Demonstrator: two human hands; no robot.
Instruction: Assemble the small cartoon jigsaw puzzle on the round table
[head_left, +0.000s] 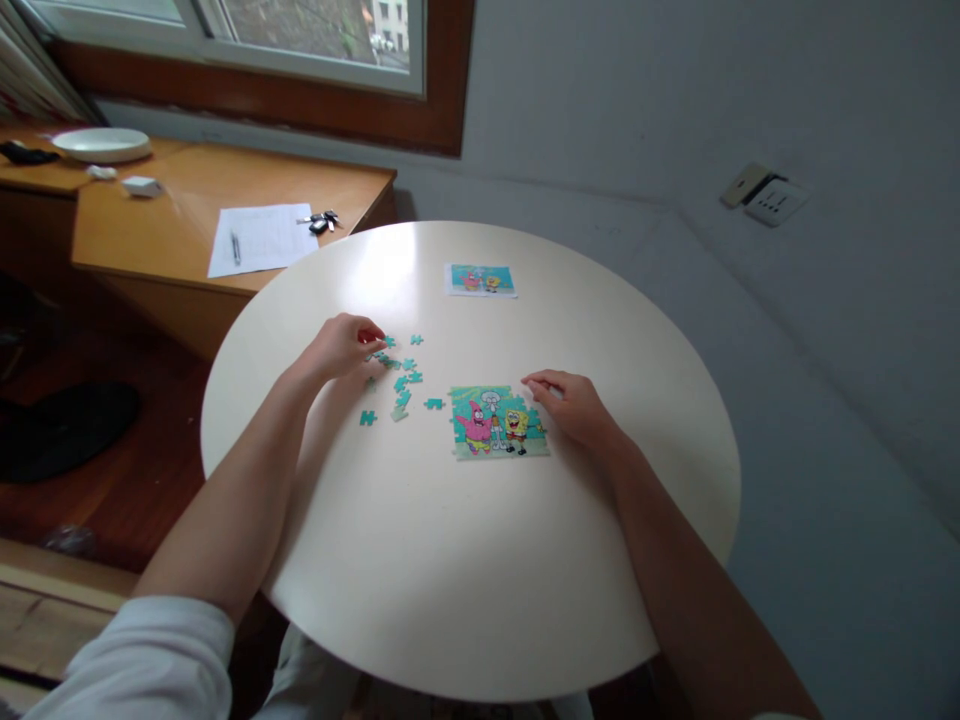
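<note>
One dish (103, 146) stands apart; left hand (346, 344) pinches puzzle piece (390, 342), right hand's (571, 403) hold unclear.

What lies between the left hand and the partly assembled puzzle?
Head view: several loose teal jigsaw pieces on the white round table; a lone piece sits nearest the partly assembled puzzle.

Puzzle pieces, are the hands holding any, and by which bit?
The left hand is at a teal piece, but whether it pinches the edge can't be told. No piece shows in the right hand.
</note>
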